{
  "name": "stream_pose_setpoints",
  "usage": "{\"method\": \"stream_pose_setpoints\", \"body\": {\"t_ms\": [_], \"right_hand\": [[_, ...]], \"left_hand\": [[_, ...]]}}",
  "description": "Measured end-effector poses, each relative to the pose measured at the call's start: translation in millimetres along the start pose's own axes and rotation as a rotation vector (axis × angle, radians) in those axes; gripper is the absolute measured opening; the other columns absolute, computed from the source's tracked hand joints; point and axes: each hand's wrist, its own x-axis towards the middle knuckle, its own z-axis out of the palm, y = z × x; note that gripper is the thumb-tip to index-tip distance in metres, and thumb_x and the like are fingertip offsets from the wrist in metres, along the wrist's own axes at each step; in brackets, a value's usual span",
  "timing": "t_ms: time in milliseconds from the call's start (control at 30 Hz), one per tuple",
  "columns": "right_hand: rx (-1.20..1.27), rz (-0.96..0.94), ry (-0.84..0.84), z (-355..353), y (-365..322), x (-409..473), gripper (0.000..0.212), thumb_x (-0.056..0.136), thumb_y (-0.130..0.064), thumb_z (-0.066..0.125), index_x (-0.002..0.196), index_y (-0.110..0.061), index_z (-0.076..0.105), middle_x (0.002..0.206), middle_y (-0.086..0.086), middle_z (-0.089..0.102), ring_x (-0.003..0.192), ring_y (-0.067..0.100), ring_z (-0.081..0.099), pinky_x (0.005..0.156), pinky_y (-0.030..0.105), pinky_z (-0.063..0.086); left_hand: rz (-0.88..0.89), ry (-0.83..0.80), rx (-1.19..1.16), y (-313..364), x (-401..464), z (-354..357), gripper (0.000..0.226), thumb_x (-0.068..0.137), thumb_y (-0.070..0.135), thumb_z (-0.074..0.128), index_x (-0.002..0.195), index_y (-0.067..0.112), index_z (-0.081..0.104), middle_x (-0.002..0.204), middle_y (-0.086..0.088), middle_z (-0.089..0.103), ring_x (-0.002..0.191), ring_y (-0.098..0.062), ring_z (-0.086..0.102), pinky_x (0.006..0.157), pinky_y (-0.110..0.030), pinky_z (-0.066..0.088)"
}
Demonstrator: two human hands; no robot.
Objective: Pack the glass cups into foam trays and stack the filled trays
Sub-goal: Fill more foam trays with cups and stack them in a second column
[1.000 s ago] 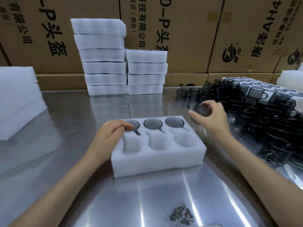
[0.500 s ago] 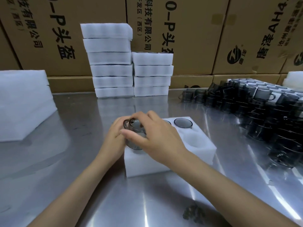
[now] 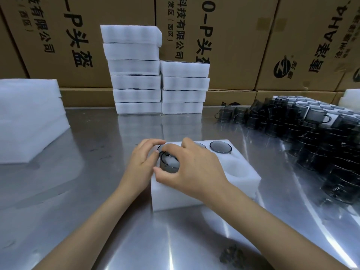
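Head view, near to far. Dark debris patch [image 3: 231, 256] sits near the front edge of the steel worktop [image 3: 93, 221].

Mid-worktop: six-pocket foam tray [image 3: 196, 193]. Right hand [image 3: 191, 169], which a second ago was over at the loose cups on the right, has crossed to the tray's near-left pocket; thumb and fingers curl round a smoky glass cup [image 3: 169, 162], rim up. The cup is partly into that pocket, not fully seated as far as I can tell. Left hand [image 3: 143, 164] was resting on the tray's left end; now its fingers are curved against the cup's left side and rim, steadying it.

Back row holds cups: back-right cup [image 3: 220, 147] is clear, the other two are mostly hidden by the hands. Near-right pocket [image 3: 236, 168] is empty; near-middle is hidden.

So this looks like cup four of six, with two more before the tray can be stacked.

Right side: loose glass cups [image 3: 311, 137], crowded together. Left edge: foam sheets [image 3: 29, 117]. Far edge: two stacks of filled trays [image 3: 155, 82] in front of cardboard cartons [image 3: 214, 32].
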Motion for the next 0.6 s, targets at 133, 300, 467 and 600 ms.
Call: {"method": "stream_pose_setpoints", "body": {"t_ms": [133,300,467,600], "right_hand": [[0.035,-0.018,-0.033,-1,0,2,0.039,0.074,-0.058,0.055,0.111,-0.045,0.057,0.079,-0.010,0.036,0.073,0.015,0.050,0.057,0.025,0.029],[0.091,-0.026,-0.058,1,3,1,0.039,0.074,-0.058,0.057,0.112,-0.050,0.054,0.082,-0.010,0.038,0.077,0.015,0.055,0.059,0.025,0.034],[0.109,-0.063,-0.119,-2,14,-3,0.057,0.073,-0.072,0.048,0.126,-0.051,0.040,0.097,-0.017,0.044,0.087,0.005,0.051,0.065,0.024,0.036],[0.220,-0.162,-0.041,-12,26,-13,0.056,0.083,-0.056,0.046,0.136,-0.036,0.045,0.127,-0.023,0.048,0.117,0.002,0.044,0.092,0.027,0.042]], "left_hand": [[0.016,0.000,0.020,1,-1,0,0.034,0.081,0.022,0.038,0.105,0.022,0.063,0.109,0.011,0.058,0.109,-0.008,0.052,0.098,-0.029,0.040],[0.022,0.008,0.021,-1,-1,0,0.034,0.084,0.018,0.036,0.106,0.020,0.063,0.107,0.012,0.058,0.108,-0.009,0.053,0.098,-0.030,0.040],[0.024,0.049,0.009,1,-5,0,0.028,0.094,0.014,0.039,0.108,0.024,0.061,0.110,0.014,0.062,0.108,0.000,0.053,0.093,-0.020,0.040],[0.123,0.098,0.052,13,-16,-7,0.032,0.091,0.024,0.038,0.112,0.027,0.062,0.117,0.015,0.063,0.109,0.009,0.053,0.091,-0.007,0.037]]}}
